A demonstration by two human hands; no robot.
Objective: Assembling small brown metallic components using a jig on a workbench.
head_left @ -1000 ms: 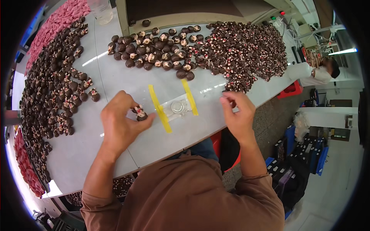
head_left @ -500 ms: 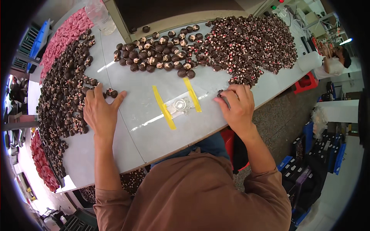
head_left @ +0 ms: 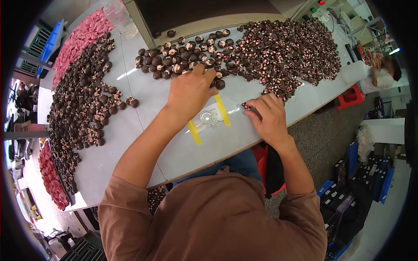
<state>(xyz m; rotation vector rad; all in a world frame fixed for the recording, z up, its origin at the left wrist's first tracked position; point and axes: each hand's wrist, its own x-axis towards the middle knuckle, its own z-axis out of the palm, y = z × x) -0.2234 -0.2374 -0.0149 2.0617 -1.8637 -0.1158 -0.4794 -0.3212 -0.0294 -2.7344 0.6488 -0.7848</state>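
My left hand (head_left: 190, 92) reaches over the front of a group of round dark brown pieces with cream bits (head_left: 167, 61). Its fingers curve down among them, the thumb apart from the forefinger; whether they grip a piece is hidden. My right hand (head_left: 271, 114) is curled at the near edge of a heap of small dark, cream and red pieces (head_left: 291, 50). A small dark piece with a red spot (head_left: 246, 105) shows at its pinched fingertips. Between the hands, a clear plate with a round ring (head_left: 206, 116) lies flat between two yellow tape strips (head_left: 222, 111).
More dark round pieces (head_left: 80, 102) spread along the table's left side, beside a pink heap (head_left: 82, 32) and a red heap (head_left: 52, 178). A clear plastic container (head_left: 122, 19) stands at the back. A person (head_left: 383, 78) sits far right, near a red stool (head_left: 350, 98).
My left hand has moved right, from the left pile to the middle group, leaving a dark round piece at that pile's edge. My right hand stays nearly in place.
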